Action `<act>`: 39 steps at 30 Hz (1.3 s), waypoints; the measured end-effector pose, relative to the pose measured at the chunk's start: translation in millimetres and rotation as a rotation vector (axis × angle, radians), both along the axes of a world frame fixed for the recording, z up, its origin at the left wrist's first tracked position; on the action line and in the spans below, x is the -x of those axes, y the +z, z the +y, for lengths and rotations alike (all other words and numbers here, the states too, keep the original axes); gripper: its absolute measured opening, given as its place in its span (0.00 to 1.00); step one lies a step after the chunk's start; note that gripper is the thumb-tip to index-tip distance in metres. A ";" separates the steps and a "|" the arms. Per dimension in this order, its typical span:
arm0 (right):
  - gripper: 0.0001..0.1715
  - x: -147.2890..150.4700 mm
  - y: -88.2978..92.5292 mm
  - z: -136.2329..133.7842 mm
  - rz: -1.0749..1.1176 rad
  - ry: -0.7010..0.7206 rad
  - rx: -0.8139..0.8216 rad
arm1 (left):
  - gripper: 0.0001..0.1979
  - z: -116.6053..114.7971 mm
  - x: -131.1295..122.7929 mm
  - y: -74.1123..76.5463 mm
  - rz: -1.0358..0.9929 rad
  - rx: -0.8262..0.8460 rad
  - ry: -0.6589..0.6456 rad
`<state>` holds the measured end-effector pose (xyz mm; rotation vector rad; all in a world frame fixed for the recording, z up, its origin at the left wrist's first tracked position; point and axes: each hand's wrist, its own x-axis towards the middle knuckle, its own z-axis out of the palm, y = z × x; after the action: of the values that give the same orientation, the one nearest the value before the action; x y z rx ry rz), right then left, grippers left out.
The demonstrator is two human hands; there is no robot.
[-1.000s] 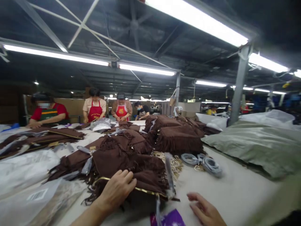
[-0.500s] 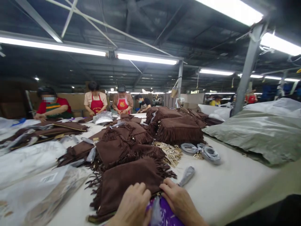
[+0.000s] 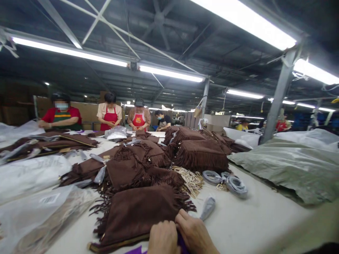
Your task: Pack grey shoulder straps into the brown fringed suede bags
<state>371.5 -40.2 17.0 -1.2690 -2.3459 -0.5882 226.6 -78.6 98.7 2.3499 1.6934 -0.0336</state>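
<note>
A: What did we have closest to us?

B: Our left hand [image 3: 162,238] and right hand [image 3: 195,231], close together at the front edge of a brown fringed bag [image 3: 140,213].

A: How was our grip?

B: The left fingers were curled under, their tips hidden, so we couldn't tell what they held. The right fingers were bent at the bag's front right corner. Some purple wrap [image 3: 182,243] showed between our hands, and we couldn't tell whether the right hand was clamped on that or on the bag.

A: And the bag itself?

B: It lay flat on the white table [image 3: 233,229] right in front of us, fringe spreading at its left and right sides.

A: What did we see around it?

B: A grey-wrapped piece [image 3: 208,208] just beyond our right hand, and a clear plastic sleeve [image 3: 45,218] with a label to the left.

A: Farther back?

B: More brown bags [image 3: 124,173] lay heaped behind ours. Right of those we saw pale cords [image 3: 189,178] and grey coils [image 3: 237,186], then a tall brown stack [image 3: 202,155], with a green sheet [image 3: 288,169] off to its right.

A: And past that?

B: Across from us, a person in a green apron [image 3: 67,118] and two people in red aprons [image 3: 109,117], under long tube lights [image 3: 172,73].
</note>
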 end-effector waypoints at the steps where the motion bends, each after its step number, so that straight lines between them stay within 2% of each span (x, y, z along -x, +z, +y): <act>1: 0.10 0.5 2.8 -2.1 0.004 0.003 0.020 | 0.19 0.0 0.8 0.7 0.030 0.009 -0.001; 3: 0.09 -0.5 5.9 -4.9 0.000 -0.002 0.057 | 0.18 -0.1 9.0 1.8 0.061 0.009 -0.013; 5: 0.09 -4.9 6.2 -5.8 0.007 -0.006 0.098 | 0.16 -0.7 30.1 3.9 0.076 -0.015 -0.028; 8: 0.09 -16.6 3.7 -3.9 0.061 -0.027 0.158 | 0.15 -3.1 84.6 11.0 0.109 -0.082 0.001; 13: 0.11 -30.9 3.0 1.0 0.177 -0.011 0.276 | 0.12 -10.9 181.6 20.9 0.233 -0.063 0.203; 15: 0.12 -28.7 7.4 0.2 0.194 0.006 0.354 | 0.13 -14.5 203.3 16.6 0.266 -0.041 0.238; 18: 0.13 -22.0 18.7 -4.5 0.200 0.011 0.462 | 0.13 -20.3 214.7 6.0 0.259 -0.008 0.228; 20: 0.12 -21.5 27.7 -8.2 0.239 0.058 0.540 | 0.12 -24.0 211.9 3.7 0.191 -0.028 0.193; 23: 0.14 -32.6 41.3 -9.7 0.334 0.157 0.643 | 0.12 -26.2 194.5 11.6 0.058 -0.115 0.142; 26: 0.19 -54.8 53.9 -5.7 0.459 0.047 0.603 | 0.12 -21.8 162.6 21.6 -0.047 -0.113 0.031; 29: 0.15 -74.5 61.5 -4.1 0.412 -0.040 0.560 | 0.12 -11.5 123.6 20.8 -0.067 -0.054 -0.164; 32: 0.11 -80.0 61.1 -11.2 0.179 -0.011 0.609 | 0.10 4.1 85.6 12.1 -0.059 -0.060 -0.372; 35: 0.09 -76.4 58.2 -21.8 0.013 -0.108 0.604 | 0.09 24.8 46.5 1.3 -0.104 -0.139 -0.541; 37: 0.05 -76.2 58.7 -24.4 -0.002 -0.178 0.641 | 0.10 41.0 17.0 -10.3 -0.131 -0.183 -0.613; 39: 0.06 -80.8 62.0 -18.6 0.041 -0.225 0.664 | 0.10 59.0 -14.0 -29.4 -0.133 -0.207 -0.649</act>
<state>452.3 -58.9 79.0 -1.8115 -2.4679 0.1915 240.6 -19.6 69.2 2.8776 0.8520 0.1860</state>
